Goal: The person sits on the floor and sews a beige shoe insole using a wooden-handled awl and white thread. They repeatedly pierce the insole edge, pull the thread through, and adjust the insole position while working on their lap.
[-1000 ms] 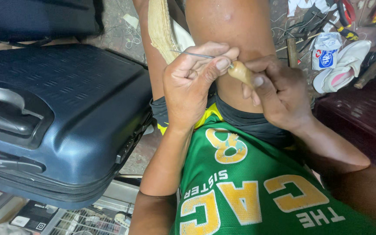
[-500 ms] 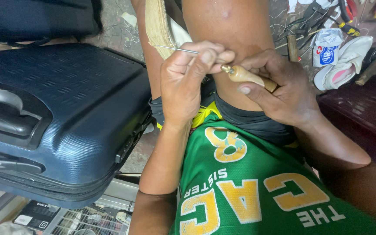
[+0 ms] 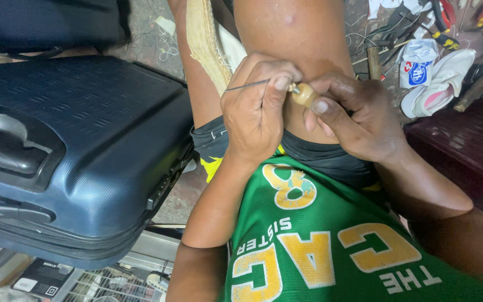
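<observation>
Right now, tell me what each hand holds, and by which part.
The right hand holds an awl by its rounded wooden handle; the left hand pinches its thin metal shaft near the handle.

The left hand (image 3: 255,114) pinched the thin metal shaft of a wooden-handled awl (image 3: 303,94), while the right hand (image 3: 353,120) gripped its rounded wooden handle, both above the bare thigh. A dark blue hard-shell suitcase (image 3: 79,156) lay just beside the left forearm.
</observation>
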